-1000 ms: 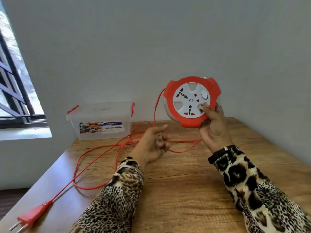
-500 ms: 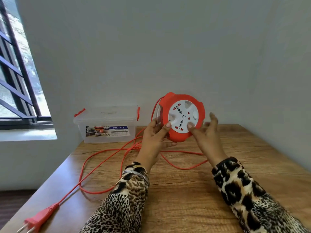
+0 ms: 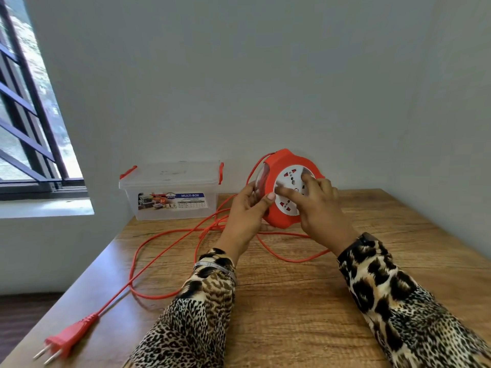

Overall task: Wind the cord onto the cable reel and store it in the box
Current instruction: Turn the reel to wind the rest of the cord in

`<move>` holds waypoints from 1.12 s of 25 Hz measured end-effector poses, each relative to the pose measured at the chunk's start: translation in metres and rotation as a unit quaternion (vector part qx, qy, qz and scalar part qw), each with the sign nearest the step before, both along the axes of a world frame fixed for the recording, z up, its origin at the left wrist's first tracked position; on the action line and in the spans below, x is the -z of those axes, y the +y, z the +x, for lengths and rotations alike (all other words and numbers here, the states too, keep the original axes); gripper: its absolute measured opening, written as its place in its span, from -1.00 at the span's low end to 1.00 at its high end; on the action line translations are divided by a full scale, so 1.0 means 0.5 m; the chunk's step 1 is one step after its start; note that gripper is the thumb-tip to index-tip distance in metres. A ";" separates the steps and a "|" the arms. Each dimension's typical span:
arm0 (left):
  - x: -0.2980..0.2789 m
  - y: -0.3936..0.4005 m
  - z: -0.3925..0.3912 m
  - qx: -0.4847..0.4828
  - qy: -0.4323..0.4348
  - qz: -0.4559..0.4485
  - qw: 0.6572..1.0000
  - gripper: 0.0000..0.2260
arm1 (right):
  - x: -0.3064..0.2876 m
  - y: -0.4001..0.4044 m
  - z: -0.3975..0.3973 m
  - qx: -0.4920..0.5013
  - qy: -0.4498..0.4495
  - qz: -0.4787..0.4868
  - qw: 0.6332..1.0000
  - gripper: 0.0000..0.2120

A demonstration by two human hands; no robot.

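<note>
A round red cable reel point(image 3: 281, 166) with a white socket face is held on edge just above the wooden table point(image 3: 292, 301). My left hand point(image 3: 245, 213) grips its left rim, thumb on the red front. My right hand point(image 3: 316, 205) lies over the white socket face with fingers spread across it. The red cord point(image 3: 164, 235) runs from the reel's top and lies in loose loops over the table's left half. Its red plug point(image 3: 66, 338) rests near the front left edge. A clear plastic box point(image 3: 172, 192) with red latches and its lid on stands at the back left.
White walls close off the table at the back and on the right. A barred window point(image 3: 29, 128) with a sill is on the left. The floor drops away past the table's left edge.
The reel came down from the raised right hand to just above the table. My left hand took hold of its left rim, and my right hand moved onto the socket face.
</note>
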State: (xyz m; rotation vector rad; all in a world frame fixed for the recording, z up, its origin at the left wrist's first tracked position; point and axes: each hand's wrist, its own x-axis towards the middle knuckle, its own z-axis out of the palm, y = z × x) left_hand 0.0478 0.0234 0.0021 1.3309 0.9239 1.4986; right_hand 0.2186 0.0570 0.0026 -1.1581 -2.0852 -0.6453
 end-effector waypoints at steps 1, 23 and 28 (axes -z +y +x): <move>0.000 -0.002 0.004 0.000 0.007 -0.003 1.000 -0.76 | 0.001 0.002 0.001 0.006 0.000 0.001 1.000 -0.50; 0.036 0.001 0.063 -0.107 0.169 0.100 0.975 -0.52 | -0.024 -0.047 -0.034 -0.117 0.673 -0.452 0.575 -0.56; 0.024 0.003 0.061 -0.090 0.119 0.077 0.986 -0.54 | -0.046 -0.062 -0.027 -0.233 0.753 -0.473 0.394 -0.82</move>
